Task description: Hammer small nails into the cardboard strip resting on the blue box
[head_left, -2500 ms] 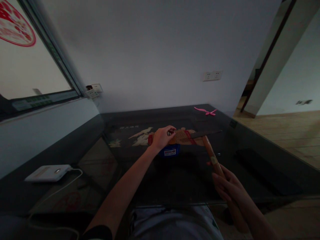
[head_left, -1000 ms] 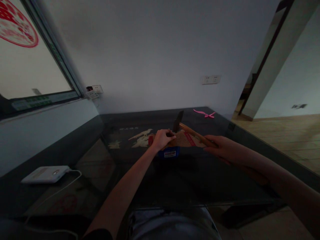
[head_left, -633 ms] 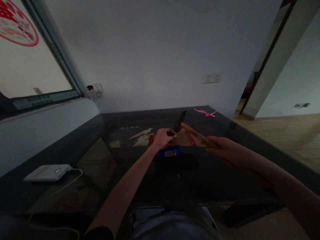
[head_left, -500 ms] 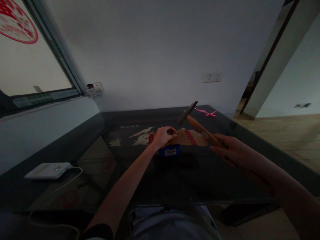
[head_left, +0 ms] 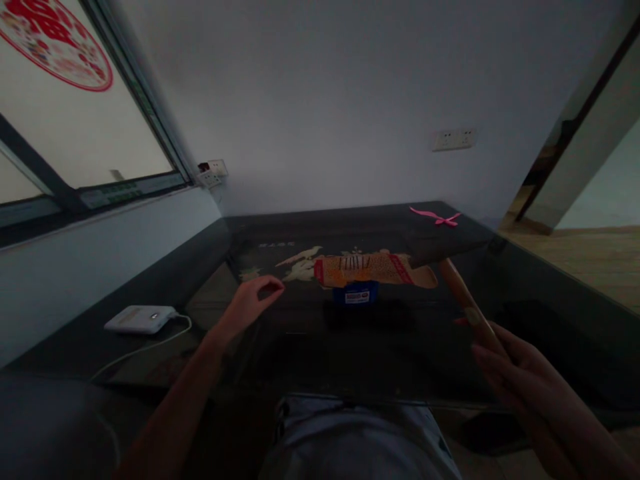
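Observation:
My right hand [head_left: 515,363] is wrapped round the wooden handle of a hammer [head_left: 467,293]. Its dark metal head, smeared by motion, is beside the right end of a flat brown-and-red patterned piece [head_left: 357,269]. Several thin dark upright strokes show on that piece; they look like nails, but I cannot be sure. Beneath it sits a blue container [head_left: 354,293] with a white label. Left of the piece and apart from it, my left hand [head_left: 255,300] is closed in a pinch, thumb against forefinger; anything between the fingertips is too small to make out.
All this is on a dark glossy table [head_left: 300,353] with printed birds. At the left lies a white power bank [head_left: 141,319] with a cable. A pink ribbon [head_left: 443,219] is at the back right. Behind stands a wall with sockets [head_left: 454,139].
My left hand has come off the patterned piece and moved left, uncovering the dark strokes. The hammer has moved right and down with my right hand. The camera view has shifted.

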`<state>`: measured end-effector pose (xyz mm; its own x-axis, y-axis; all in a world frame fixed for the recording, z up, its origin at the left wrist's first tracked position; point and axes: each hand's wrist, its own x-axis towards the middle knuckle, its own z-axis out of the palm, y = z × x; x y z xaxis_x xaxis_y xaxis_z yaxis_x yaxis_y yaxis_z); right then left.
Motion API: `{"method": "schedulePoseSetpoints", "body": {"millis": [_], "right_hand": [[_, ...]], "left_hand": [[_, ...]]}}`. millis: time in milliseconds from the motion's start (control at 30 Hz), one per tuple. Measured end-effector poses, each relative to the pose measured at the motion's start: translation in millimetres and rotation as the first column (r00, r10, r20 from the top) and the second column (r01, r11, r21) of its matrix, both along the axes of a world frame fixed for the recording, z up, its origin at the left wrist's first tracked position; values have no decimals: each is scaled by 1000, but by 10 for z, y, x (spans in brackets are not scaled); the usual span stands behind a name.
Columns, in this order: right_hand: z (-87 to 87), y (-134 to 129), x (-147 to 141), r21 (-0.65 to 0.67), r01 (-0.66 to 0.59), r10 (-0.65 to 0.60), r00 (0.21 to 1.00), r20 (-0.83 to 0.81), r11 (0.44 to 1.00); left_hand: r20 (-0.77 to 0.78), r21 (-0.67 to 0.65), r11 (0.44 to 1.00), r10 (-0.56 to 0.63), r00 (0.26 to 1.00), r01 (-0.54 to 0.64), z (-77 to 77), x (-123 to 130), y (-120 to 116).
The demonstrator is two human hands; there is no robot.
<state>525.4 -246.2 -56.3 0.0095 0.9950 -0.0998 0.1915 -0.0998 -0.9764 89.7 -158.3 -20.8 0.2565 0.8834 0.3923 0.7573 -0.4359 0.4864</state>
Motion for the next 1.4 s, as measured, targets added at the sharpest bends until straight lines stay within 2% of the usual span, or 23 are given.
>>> {"method": "schedulePoseSetpoints", "body": {"millis": [133,233,367,500,600,700,833,1000,1100,1233,1400], "right_hand": [[-89,-7,-5,-17,4,-5,1000,-23,1000],[-133,9,-14,-11,-9,8,999,-44,1000],[-180,25,-38,-4,-27,26,997,-68,1000],[-184,16,-76,0,-49,49,996,-76,999],[-173,2,-94,16,-80,81,992,-97,997],[-176,-5,-106,14,-67,68,991,-116,998],[-183,-5,-123,-5,-33,32,991,-127,999],[-181,2,-121,11,-51,52,990,-127,999],[-189,8,-109,27,-55,59,988,-140,998],[-197,15,-97,31,-52,56,988,-147,998],[-171,4,-110,48,-64,70,989,-130,997]], "left_hand": [[-97,-231,972,-60,994,36,-406,-203,-254],[-151,-267,961,-112,982,69,-552,-134,-335],[-296,-213,974,-141,945,79,-574,29,-315],[-485,-136,988,-131,865,74,-551,97,-261],[-533,-101,993,-112,839,69,-533,105,-245],[-442,-115,992,-99,891,53,-494,143,-248],[-192,-146,985,-124,973,96,-390,272,-246],[54,-106,985,-130,990,136,-243,468,-177],[220,-128,977,-139,966,170,-195,594,-122],[452,-194,948,-142,881,252,-122,780,-67],[587,-102,956,-165,792,275,72,1036,81]]}}
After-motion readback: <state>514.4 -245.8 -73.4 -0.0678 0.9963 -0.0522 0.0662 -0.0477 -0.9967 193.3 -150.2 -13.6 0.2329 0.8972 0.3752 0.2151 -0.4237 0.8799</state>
